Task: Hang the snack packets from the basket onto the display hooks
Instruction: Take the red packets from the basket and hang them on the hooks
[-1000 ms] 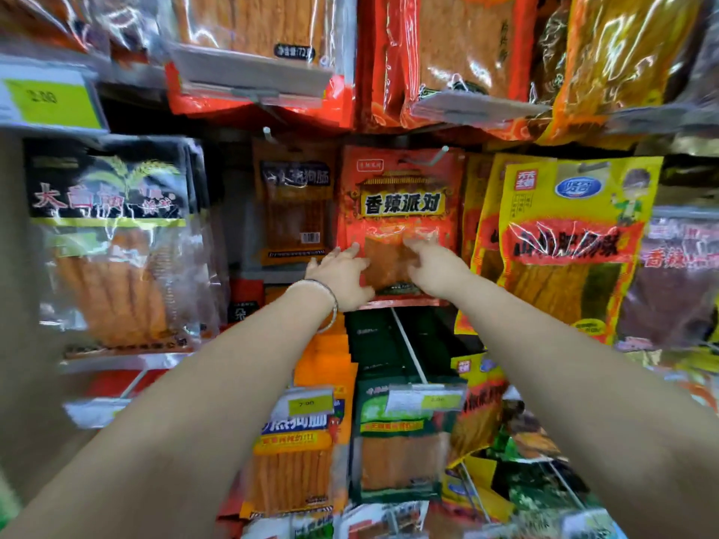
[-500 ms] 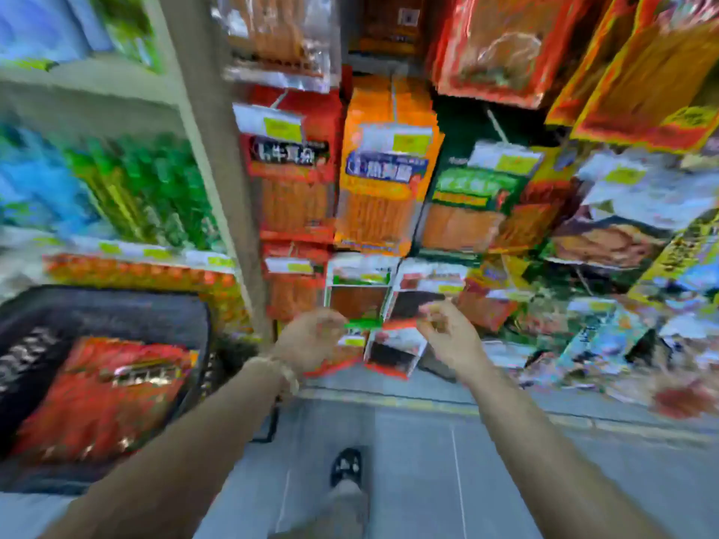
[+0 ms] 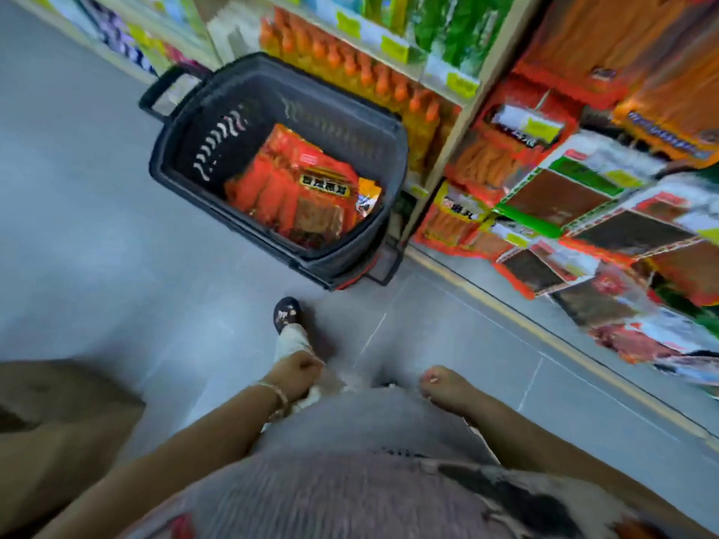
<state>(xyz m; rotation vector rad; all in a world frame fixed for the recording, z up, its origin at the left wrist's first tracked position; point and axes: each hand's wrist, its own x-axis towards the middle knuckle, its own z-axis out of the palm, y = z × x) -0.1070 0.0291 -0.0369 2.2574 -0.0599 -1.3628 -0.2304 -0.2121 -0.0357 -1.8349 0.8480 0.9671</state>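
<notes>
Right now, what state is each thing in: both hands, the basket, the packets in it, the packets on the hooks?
left hand: fingers loosely curled, holds nothing.
right hand: fingers loosely curled, holds nothing.
basket: upright on the floor, partly filled.
red snack packets: lying in the basket, not yet hung.
hanging packets: on the display, blurred.

A shop aisle is showing: snack packets (image 3: 560, 198) are hanging in rows under price tags (image 3: 539, 128), bottles (image 3: 350, 72) are lining shelves (image 3: 435, 70), and a shopping basket (image 3: 334, 126) is sitting on tiled floor (image 3: 97, 227)
</notes>
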